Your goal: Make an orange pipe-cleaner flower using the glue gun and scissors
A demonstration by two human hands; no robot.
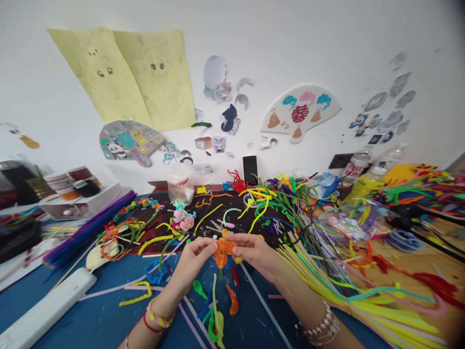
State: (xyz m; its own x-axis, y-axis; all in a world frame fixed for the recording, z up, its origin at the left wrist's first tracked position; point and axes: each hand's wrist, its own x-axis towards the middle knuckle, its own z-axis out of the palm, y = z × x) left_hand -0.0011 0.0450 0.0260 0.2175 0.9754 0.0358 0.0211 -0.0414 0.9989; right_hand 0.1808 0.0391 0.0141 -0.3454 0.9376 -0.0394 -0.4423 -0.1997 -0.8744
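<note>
Orange balloon piece (221,257) hovering over a crowded tabletop (103,327)

The left hand (199,257) and right hand (256,254) are pinching it above the tabletop's middle. Limp balloons (233,301) are lying below, toward the near edge. Yellow pipe cleaners (374,312) are sprawling toward the near right corner; a white power strip (47,310) is occupying the near left. Beyond the far edge, yellow drawings (165,92) are hanging on a white wall (247,19).

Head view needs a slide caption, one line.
Left hand and right hand hold a glossy orange piece between them, above a cluttered blue work surface.
</note>
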